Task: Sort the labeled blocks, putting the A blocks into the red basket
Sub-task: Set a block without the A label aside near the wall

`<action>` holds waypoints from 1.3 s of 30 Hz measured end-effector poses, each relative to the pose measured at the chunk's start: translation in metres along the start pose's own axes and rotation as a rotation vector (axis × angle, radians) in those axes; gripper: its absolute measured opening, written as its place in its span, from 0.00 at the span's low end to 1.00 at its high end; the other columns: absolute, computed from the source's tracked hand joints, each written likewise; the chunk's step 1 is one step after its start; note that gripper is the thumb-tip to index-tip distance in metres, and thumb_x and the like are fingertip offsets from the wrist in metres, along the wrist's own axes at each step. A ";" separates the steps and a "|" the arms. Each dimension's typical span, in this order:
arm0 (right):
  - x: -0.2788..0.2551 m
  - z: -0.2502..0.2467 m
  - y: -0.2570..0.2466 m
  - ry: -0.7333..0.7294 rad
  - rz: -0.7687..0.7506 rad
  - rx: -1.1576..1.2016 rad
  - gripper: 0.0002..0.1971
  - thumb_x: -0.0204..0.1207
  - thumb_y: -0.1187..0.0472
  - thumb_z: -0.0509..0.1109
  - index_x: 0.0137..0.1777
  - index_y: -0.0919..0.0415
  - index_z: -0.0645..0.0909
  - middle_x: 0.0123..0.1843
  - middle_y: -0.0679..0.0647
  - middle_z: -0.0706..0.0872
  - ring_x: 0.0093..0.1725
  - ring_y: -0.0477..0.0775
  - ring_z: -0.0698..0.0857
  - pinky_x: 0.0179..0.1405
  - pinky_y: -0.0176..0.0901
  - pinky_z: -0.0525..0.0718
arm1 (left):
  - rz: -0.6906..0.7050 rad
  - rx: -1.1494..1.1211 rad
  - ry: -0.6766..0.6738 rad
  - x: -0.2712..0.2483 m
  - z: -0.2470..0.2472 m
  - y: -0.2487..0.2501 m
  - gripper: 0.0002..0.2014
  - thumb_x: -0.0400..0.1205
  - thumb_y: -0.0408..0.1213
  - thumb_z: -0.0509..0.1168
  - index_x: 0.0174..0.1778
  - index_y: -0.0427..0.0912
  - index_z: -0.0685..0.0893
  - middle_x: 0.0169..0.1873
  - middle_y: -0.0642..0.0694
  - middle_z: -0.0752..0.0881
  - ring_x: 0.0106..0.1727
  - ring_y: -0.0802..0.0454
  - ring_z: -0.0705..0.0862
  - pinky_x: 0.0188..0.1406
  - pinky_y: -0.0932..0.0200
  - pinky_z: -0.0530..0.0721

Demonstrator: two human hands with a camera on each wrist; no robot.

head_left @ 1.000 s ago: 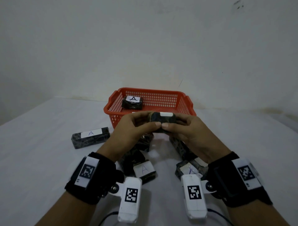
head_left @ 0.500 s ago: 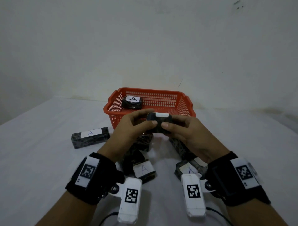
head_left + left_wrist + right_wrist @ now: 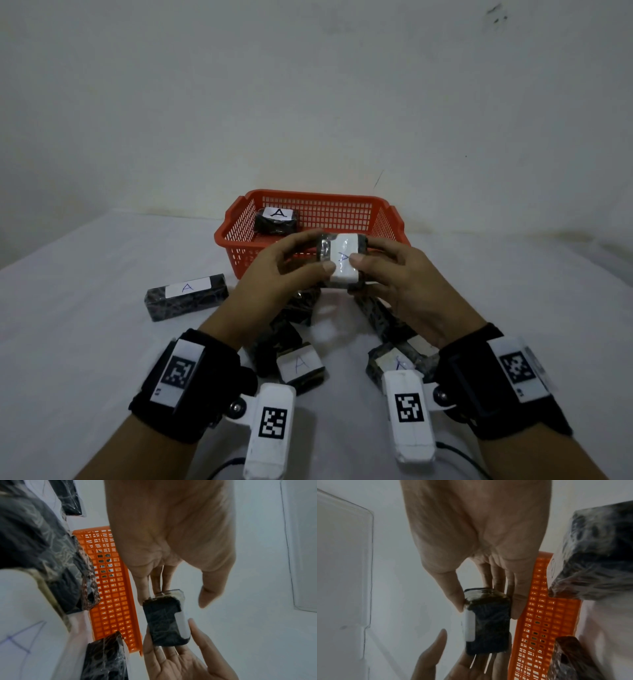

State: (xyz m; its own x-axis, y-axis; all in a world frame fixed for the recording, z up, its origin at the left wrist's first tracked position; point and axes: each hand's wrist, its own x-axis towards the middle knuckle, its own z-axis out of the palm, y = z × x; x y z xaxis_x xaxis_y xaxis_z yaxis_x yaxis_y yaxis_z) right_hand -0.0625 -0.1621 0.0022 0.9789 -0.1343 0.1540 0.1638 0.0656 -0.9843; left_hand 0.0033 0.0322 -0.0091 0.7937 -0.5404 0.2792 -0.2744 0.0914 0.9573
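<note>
**Block turned label-up between both hands, just short of the basket**

Nearest you, at 6 o'clock on the white table (image 3: 85, 342), two blocks lie label-up: one with a plain A (image 3: 300, 365), and a right-hand one (image 3: 394, 363) half hidden behind your wrist camera, its letter not fully readable. More dark blocks (image 3: 301, 305) are heaped under your hands; their labels don't show. At 10 o'clock a long A block (image 3: 186, 297) lies by itself, well apart from the heap.

Above the heap you hold the block in hand (image 3: 342, 262) with its white label tilted toward your face, likely so you can read it; the mark looks like an A, partly covered by a thumb.

Your left hand (image 3: 274, 277) pinches its left end: curled fingers behind, thumb at the front edge. In the left wrist view the thumb stands slightly off the label face. Your right hand (image 3: 400, 284) pinches the right end, thumb on the label side, fingers wrapped behind, as the right wrist view confirms.

Beyond, at 12 o'clock, the red basket (image 3: 394, 222) holds one A block (image 3: 275, 221) in its far-left corner. The held block hovers at its near rim.
</note>
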 end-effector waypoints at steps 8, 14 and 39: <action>0.000 0.004 0.000 -0.017 -0.009 -0.058 0.15 0.84 0.58 0.73 0.68 0.61 0.87 0.60 0.58 0.95 0.59 0.57 0.94 0.53 0.44 0.93 | 0.078 0.003 0.118 -0.001 -0.001 0.003 0.21 0.79 0.27 0.74 0.68 0.45 0.85 0.56 0.52 0.93 0.58 0.60 0.92 0.50 0.67 0.90; -0.002 0.002 0.000 -0.016 0.103 -0.033 0.15 0.86 0.50 0.70 0.61 0.58 0.92 0.58 0.64 0.94 0.59 0.64 0.94 0.61 0.59 0.93 | 0.138 0.089 0.056 -0.001 -0.001 -0.001 0.29 0.74 0.22 0.78 0.70 0.47 0.83 0.63 0.53 0.90 0.66 0.59 0.88 0.64 0.62 0.87; 0.004 -0.001 0.010 -0.089 -0.047 -0.066 0.23 0.66 0.57 0.82 0.62 0.60 0.91 0.58 0.59 0.96 0.62 0.59 0.94 0.71 0.54 0.87 | -0.044 0.013 -0.003 0.001 -0.003 -0.003 0.16 0.82 0.44 0.70 0.63 0.41 0.90 0.58 0.42 0.93 0.62 0.42 0.91 0.71 0.37 0.83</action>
State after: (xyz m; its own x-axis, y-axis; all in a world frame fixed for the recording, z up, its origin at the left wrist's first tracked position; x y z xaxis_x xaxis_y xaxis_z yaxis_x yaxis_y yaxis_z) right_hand -0.0575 -0.1629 -0.0076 0.9777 -0.0471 0.2046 0.2046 -0.0046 -0.9788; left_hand 0.0069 0.0339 -0.0109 0.8038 -0.5458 0.2368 -0.2463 0.0571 0.9675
